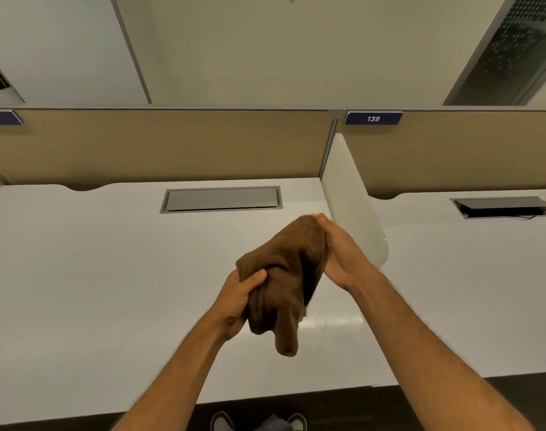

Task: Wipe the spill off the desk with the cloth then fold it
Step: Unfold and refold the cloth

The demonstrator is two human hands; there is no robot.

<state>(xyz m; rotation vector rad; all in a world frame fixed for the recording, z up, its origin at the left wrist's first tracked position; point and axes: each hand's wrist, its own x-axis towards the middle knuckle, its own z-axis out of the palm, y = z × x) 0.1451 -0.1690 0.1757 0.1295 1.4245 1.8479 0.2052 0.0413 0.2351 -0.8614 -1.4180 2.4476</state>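
A brown cloth hangs bunched in the air above the white desk, held between both hands. My left hand grips its lower left part, thumb on top of the fabric. My right hand holds the cloth's upper right edge, with the fingertips at the top corner. A loose end of the cloth dangles down toward the desk. A faint shiny streak shows on the desk just right of the hanging end. No clear spill is visible.
A grey cable hatch is set into the desk's far side. A white divider panel separates this desk from the neighbouring desk, whose hatch stands open. Tan partition walls run behind. Shoes show below the front edge.
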